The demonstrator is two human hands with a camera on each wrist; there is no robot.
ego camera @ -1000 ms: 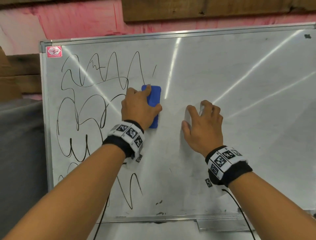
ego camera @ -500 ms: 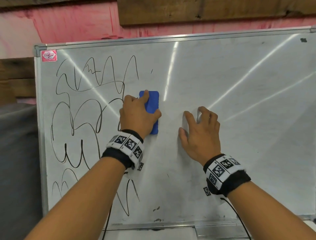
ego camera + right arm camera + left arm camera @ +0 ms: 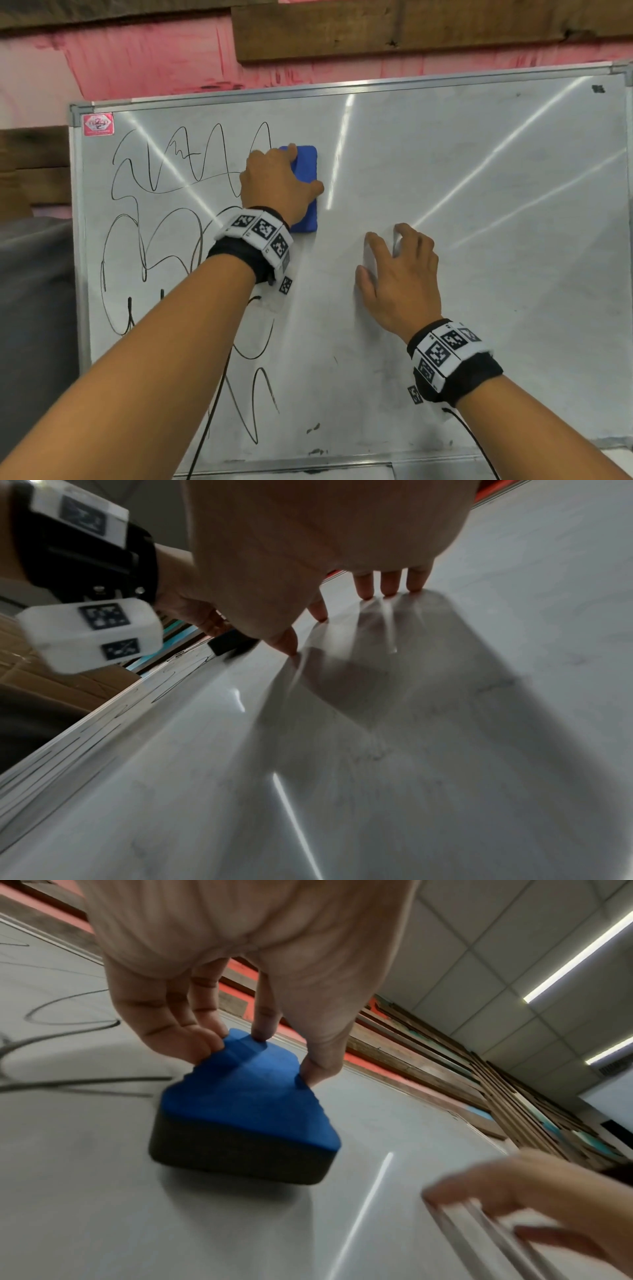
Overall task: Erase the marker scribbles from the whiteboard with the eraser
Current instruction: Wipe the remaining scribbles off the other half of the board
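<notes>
A whiteboard (image 3: 479, 205) leans against the wall, with black marker scribbles (image 3: 154, 222) covering its left part. My left hand (image 3: 274, 181) grips a blue eraser (image 3: 306, 164) with a dark felt base (image 3: 236, 1153), pressed flat on the board at the right edge of the scribbles, near the top. Its fingertips (image 3: 205, 1045) and thumb pinch the eraser's sides. My right hand (image 3: 397, 274) rests on the bare middle of the board, its spread fingertips (image 3: 387, 588) touching the surface and holding nothing.
The board's metal frame (image 3: 239, 94) runs along the top, with a red sticker (image 3: 98, 124) in the top-left corner. Small black smudges (image 3: 313, 428) sit near the bottom edge. A pink wall with wooden planks (image 3: 411, 31) is behind. Wrist cables hang below my arms.
My left hand has slid the eraser upward on the board, toward the top peaks of the scribbles. The short stroke right of those peaks is gone. My right hand stays planted on the board.
</notes>
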